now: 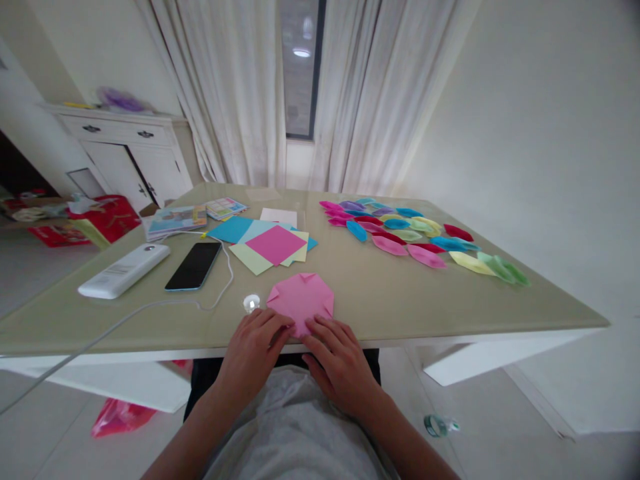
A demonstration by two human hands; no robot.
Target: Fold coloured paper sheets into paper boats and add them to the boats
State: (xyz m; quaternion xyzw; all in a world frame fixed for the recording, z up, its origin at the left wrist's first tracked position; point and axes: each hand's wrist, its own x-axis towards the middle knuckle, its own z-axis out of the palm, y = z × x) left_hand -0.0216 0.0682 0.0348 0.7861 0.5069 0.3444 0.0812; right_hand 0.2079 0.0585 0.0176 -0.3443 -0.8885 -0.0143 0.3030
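Note:
A pink paper (301, 297) with folded-in corners lies flat near the table's front edge. My left hand (259, 340) grips its lower left edge, fingers bent and pressed together. On its lower right edge rests my right hand (336, 353), the fingers spread a little and lying on the paper, the thumb below. Beyond the paper is a stack of colored square sheets (277, 245), a bright pink one on top. Rows of folded paper pieces (390, 245) in many colors lie at the right.
A small clear round object (251, 303) sits left of the pink paper. Farther left are a black phone (193, 266), a white device (125, 271), a white cable (165, 302) and booklets (177, 220). A bottle (440, 425) lies on the floor.

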